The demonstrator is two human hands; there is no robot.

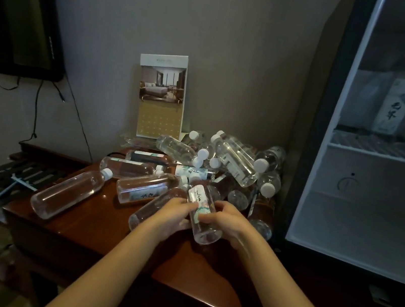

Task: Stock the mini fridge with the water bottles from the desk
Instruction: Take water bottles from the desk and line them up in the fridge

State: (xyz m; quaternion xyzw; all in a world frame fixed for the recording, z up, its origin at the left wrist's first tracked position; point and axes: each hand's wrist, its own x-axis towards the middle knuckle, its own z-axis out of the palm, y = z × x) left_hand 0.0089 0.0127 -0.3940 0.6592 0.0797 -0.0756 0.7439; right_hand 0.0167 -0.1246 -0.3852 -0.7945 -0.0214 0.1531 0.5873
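Both hands meet over the near middle of the dark wooden worktop [94, 226] and grip the same water bottle [202, 222]. It is clear with a white label, and it lies tilted with its base toward the camera. The left hand [174, 215] holds it from the left with the thumb over the label, and the right hand [224, 219] curls its fingers round it from the right. Just under the left hand, a second bottle [149, 214] lies on its side on the wood. More bottles lie flat to the left, the nearest being a long bottle [70, 193] at the front left edge with its white cap pointing away. A pile of bottles [234, 163] is heaped at the back right of the worktop, stacked across one another with white caps pointing various ways, close against the mini fridge [363, 205]. The fridge stands at the right, dark-cased with a white inner frame. On its wire shelf [382, 150], labelled bottles [391, 109] stand upright, seen hazily, and the compartment below the shelf shows a pale back wall. A tall printed card [162, 96] with a photo of a room leans upright against the wall behind the pile. A dark television [14, 12] hangs on the wall at the upper left, with cables [35, 111] trailing down from it. A slatted rack [7, 175] stands beside the worktop on the left.
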